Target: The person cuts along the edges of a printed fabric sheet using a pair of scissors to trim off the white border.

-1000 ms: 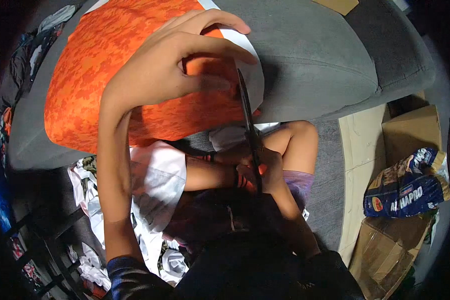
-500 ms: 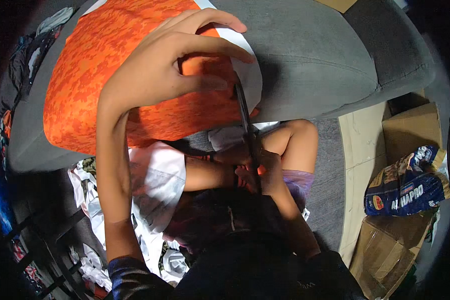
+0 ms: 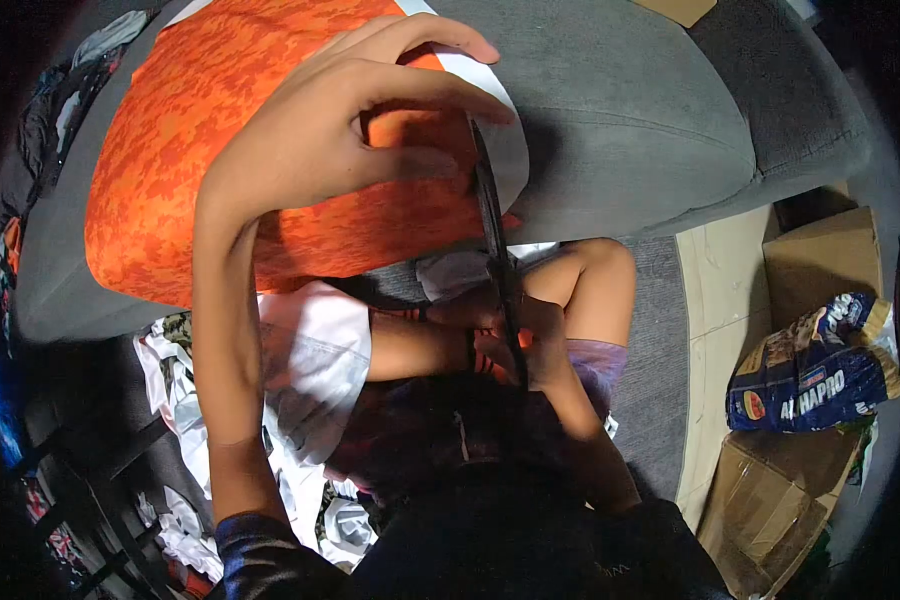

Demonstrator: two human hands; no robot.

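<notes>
Head view: left hand (image 3: 315,140), thumb and fingers parted, is over orange camouflage-patterned fabric (image 3: 175,170) on a grey sofa (image 3: 630,110); right hand (image 3: 543,345) grips black scissors (image 3: 493,215) near its edge.

Blue bag (image 3: 815,365), "HAPRO" lettering (image 3: 818,394) (start creased)

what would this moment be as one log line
left hand: on orange sheet | right hand: gripping dark scissors | scissors tip: near left hand | sheet: over grey sofa
</notes>
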